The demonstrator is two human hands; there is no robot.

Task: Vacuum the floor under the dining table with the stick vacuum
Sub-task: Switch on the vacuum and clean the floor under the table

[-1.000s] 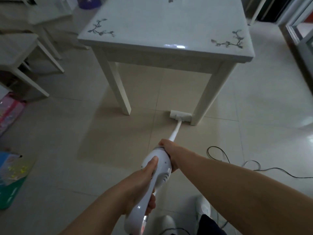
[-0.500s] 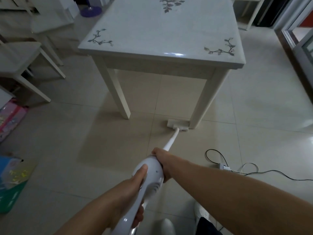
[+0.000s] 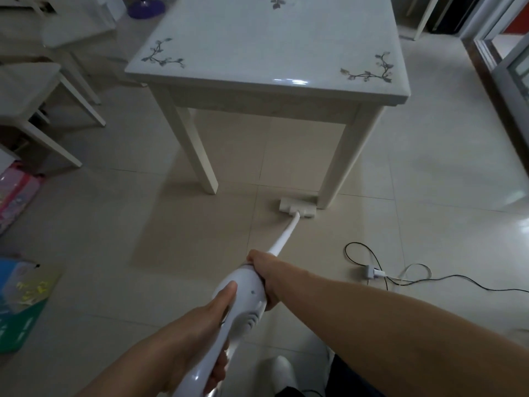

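I hold a white stick vacuum (image 3: 243, 299) with both hands. My left hand (image 3: 200, 333) grips the handle low down, thumb resting along the body. My right hand (image 3: 264, 275) wraps the upper end of the body where the thin white tube starts. The tube slants forward to the flat floor head (image 3: 296, 208), which lies on the beige tiles just in front of the near right leg (image 3: 340, 167) of the white dining table (image 3: 272, 44). The table has leaf patterns at its corners.
White chairs (image 3: 31, 93) stand at the left. Coloured boxes (image 3: 17, 299) lie on the floor at the far left. A black cable with a white plug adapter (image 3: 370, 272) trails over the tiles at the right. A sliding door frame (image 3: 501, 61) runs along the right edge.
The floor head has slid back toward me, from beside the right table leg to just in front of it. My view has tilted up, showing more of the tabletop.
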